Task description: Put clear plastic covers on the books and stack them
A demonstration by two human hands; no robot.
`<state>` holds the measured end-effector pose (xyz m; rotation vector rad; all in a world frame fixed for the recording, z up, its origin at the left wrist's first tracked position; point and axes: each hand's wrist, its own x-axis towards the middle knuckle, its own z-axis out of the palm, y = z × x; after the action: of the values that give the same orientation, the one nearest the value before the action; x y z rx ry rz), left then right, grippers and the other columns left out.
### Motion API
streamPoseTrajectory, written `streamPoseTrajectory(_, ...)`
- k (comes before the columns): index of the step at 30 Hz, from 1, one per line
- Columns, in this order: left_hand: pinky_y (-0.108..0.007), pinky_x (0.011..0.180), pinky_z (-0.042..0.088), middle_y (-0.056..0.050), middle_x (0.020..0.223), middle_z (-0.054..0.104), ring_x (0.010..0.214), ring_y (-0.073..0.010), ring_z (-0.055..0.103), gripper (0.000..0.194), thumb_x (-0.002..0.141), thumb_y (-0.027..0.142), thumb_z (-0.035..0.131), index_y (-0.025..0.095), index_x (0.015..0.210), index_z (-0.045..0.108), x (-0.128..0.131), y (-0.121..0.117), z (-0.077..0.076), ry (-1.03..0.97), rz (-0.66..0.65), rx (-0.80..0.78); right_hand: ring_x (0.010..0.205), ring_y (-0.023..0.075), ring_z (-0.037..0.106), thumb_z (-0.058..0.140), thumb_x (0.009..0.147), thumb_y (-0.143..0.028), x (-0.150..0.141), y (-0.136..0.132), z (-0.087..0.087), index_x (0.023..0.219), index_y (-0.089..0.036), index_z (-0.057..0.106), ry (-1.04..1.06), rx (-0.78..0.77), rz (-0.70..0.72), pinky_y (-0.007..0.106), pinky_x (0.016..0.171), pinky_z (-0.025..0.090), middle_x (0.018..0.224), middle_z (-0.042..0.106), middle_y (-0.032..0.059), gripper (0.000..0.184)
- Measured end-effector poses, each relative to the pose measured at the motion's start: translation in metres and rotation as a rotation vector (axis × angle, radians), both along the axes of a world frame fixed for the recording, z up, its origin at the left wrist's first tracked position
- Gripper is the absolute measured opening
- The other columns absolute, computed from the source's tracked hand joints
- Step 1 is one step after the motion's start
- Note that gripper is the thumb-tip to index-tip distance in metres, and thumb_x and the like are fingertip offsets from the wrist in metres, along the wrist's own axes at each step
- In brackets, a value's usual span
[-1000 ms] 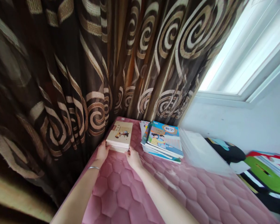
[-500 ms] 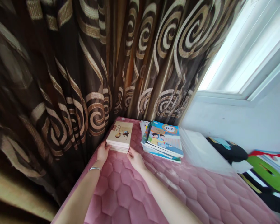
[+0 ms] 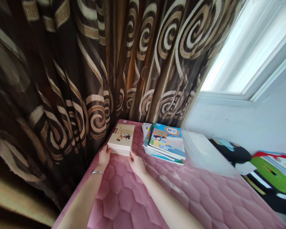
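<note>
A small stack of cream-covered books (image 3: 121, 136) lies near the far left corner of a pink quilted surface (image 3: 124, 190). My left hand (image 3: 105, 156), with a silver bangle at the wrist, grips the near left corner of the stack. At its near right corner, my right hand (image 3: 136, 163) presses its fingers against the edges of the books. Just right of this stack sits a pile of larger textbooks (image 3: 168, 140), the top one blue with two cartoon figures. Neither hand touches that pile.
Brown curtains (image 3: 95, 63) with swirl patterns hang along the left and far edges. Clear plastic sheets (image 3: 205, 152) lie right of the textbooks. Further right are a black bag (image 3: 231, 152) and a green item (image 3: 274, 175) by the wall, below a window (image 3: 238, 57).
The view has shifted slightly, so everything sits a little further left. Both hands stay at the near corners of the cream book stack.
</note>
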<state>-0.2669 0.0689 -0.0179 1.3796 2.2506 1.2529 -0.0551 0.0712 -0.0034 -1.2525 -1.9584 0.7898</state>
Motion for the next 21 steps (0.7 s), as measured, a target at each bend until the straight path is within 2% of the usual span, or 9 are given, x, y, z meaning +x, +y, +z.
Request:
streamPoseTrajectory(4, -0.033, 0.096, 0.045, -0.015, 0.122, 0.064, 0.114, -0.0232, 0.060, 0.033, 0.085, 0.018, 0.057, 0.013, 0.118, 0.058, 0.000, -0.001, -0.001, -0.010, -0.009, 0.011, 0.096, 0.0156, 0.068, 0.050, 0.084, -0.014, -0.002, -0.001, -0.003, 0.142, -0.017, 0.039, 0.076, 0.000, 0.027, 0.022, 0.084, 0.051, 0.111, 0.070, 0.0084, 0.059)
streamPoseTrajectory(10, -0.033, 0.095, 0.047, -0.015, 0.118, 0.066, 0.111, -0.0238, 0.062, 0.034, 0.085, 0.016, 0.056, 0.013, 0.120, 0.056, 0.000, -0.001, -0.001, -0.040, -0.025, 0.041, 0.091, 0.0176, 0.069, 0.050, 0.084, -0.015, -0.001, -0.002, 0.000, 0.139, -0.017, 0.044, -0.015, 0.003, -0.005, 0.022, 0.082, 0.051, 0.099, 0.073, 0.0079, 0.055)
streamPoseTrajectory(16, -0.027, 0.097, 0.046, -0.011, 0.133, 0.057, 0.118, -0.0176, 0.057, 0.056, 0.087, 0.013, 0.051, 0.018, 0.140, 0.034, 0.008, -0.005, 0.001, -0.057, -0.069, 0.118, 0.098, 0.0165, 0.067, 0.053, 0.084, -0.018, -0.003, 0.001, -0.005, 0.146, -0.019, 0.029, 0.085, 0.000, 0.025, 0.025, 0.086, 0.052, 0.112, 0.070, 0.0074, 0.066)
streamPoseTrajectory(21, -0.031, 0.099, 0.046, -0.011, 0.129, 0.060, 0.116, -0.0200, 0.058, 0.050, 0.087, 0.013, 0.050, 0.018, 0.136, 0.041, 0.008, -0.007, 0.003, -0.047, -0.076, 0.114, 0.090, 0.0157, 0.069, 0.051, 0.086, -0.020, -0.003, 0.003, -0.011, 0.145, -0.020, 0.033, 0.036, -0.002, 0.021, 0.023, 0.083, 0.052, 0.098, 0.072, 0.0046, 0.062)
